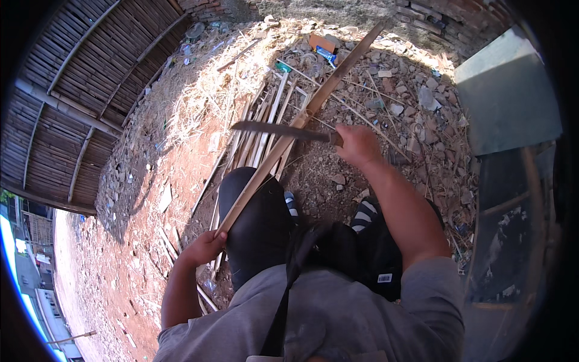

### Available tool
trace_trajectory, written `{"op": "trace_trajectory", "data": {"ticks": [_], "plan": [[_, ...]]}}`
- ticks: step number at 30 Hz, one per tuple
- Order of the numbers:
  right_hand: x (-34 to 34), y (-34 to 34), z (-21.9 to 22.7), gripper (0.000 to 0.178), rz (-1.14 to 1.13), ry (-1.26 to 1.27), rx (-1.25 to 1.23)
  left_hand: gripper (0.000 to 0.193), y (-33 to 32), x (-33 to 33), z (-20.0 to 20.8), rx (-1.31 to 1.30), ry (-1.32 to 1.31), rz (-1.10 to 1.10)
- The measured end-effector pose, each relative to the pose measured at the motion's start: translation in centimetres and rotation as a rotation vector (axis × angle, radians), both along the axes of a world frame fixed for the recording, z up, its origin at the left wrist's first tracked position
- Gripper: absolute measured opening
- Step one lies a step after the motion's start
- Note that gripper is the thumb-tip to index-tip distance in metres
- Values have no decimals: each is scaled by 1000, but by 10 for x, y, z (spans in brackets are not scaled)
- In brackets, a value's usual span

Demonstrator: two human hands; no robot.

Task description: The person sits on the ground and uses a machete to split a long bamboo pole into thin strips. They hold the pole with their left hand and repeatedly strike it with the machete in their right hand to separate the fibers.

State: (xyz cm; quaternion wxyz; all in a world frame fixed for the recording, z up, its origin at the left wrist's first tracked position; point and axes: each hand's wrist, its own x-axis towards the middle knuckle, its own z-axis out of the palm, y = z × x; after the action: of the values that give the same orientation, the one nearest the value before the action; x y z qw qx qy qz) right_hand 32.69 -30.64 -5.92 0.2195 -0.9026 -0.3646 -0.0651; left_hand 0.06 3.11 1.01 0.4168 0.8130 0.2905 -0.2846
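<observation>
Grey shirt [338, 308] nearest, I see the left hand [208, 247] clasping a slat [265, 172] over the knee [265, 211], likely for steadiness, right hand [359, 146] gripping a machete [280, 131].

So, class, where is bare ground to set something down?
Barest: reddish dirt left of the slat pile, though scraps dot it; also a small, pebbly patch below the machete, between slat pile and right forearm. Crowded: the slat pile and the rubble at right.

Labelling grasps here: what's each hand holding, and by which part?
Left hand: long bamboo strip, by its near end. Right hand: long-bladed knife, by its handle.
</observation>
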Motion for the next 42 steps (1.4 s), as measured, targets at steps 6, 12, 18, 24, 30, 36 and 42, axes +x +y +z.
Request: {"op": "trace_trajectory", "data": {"ticks": [6, 12, 18, 24, 30, 36, 42], "plan": [[3, -1, 4, 29, -223, 201, 19, 48, 6, -1, 0, -101, 46, 92], [-14, -2, 14, 27, -4, 78, 76, 47, 4, 1, -8, -179, 37, 137], [-16, 13, 20, 25, 209, -215, 90, 48, 22, -6, -14, -255, 62, 134], [7, -10, 0, 24, -187, 102, -88, 48, 8, 7, 8, -145, 79, 87], [2, -12, 11, 20, -115, 174, 84, 43, 6, -7, -11, -181, 36, 155], [-5, -4, 21, 22, -121, 215, 165, 44, 13, -13, -18, -307, 20, 198], [-11, 3, 11, 24, -44, 599, 295, 42, 11, -8, -11, -241, 38, 166]]}}
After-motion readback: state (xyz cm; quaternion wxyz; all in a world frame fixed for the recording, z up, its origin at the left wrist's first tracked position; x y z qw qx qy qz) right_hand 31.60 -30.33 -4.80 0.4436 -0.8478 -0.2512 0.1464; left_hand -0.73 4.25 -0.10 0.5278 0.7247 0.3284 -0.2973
